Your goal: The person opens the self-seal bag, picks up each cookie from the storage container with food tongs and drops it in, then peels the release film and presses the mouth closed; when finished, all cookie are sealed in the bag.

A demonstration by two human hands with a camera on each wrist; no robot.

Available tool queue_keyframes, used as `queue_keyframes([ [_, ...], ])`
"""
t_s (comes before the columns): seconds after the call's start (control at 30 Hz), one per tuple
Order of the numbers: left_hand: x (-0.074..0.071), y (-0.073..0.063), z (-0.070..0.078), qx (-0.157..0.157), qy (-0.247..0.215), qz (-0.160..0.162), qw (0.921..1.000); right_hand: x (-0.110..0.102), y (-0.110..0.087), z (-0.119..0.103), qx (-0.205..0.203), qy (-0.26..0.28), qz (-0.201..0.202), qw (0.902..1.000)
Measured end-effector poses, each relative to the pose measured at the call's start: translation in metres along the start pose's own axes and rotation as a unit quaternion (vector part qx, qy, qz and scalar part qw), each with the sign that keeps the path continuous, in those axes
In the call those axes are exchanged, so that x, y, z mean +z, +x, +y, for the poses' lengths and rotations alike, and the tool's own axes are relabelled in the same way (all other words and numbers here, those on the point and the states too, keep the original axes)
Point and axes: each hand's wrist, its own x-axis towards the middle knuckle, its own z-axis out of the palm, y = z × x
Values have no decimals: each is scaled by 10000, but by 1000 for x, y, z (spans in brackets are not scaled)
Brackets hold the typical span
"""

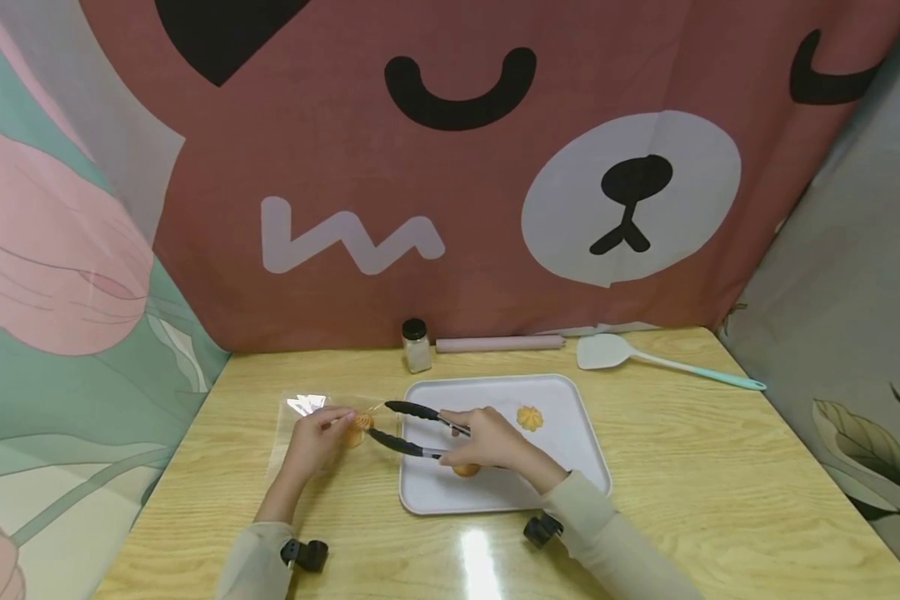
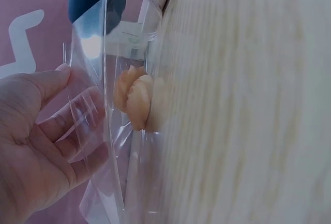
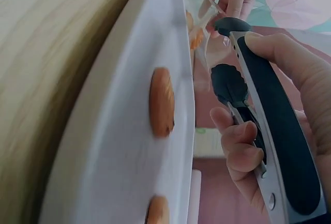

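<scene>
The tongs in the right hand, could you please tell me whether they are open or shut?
The tongs are open: their black tips stand apart in both the head and right wrist views.

Table [image 1: 690, 467] holds tray [image 1: 487, 493]; bag [image 1: 306, 405]; spatula [image 1: 604, 352]

Bag [image 2: 116, 157]: clear plastic, glossy, creased. Tongs [image 3: 276, 125]: metal frame, matt dark grips. Cookie [image 2: 138, 102]: ridged, matt. Tray [image 1: 487, 493]: smooth, plastic-looking. Table [image 1: 720, 483]: wood-grained, glossy where light falls. Backdrop [image 1: 480, 183]: matt cloth.
</scene>
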Motion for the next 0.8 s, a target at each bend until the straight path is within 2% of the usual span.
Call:
queue_keyframes([
  [0.23,-1,-1,-1,65,-12,-21,10000,-14,-16,12,-161,-32,244,9996],
  [0.43,-2,-1,0,75,-73,-87,9999,-25,-31,23,-398,-300,429,9978],
  [0.8,-3,-2,0,-97,-180,-221,9995,-36,-63,36,-297,-502,236,9980],
])
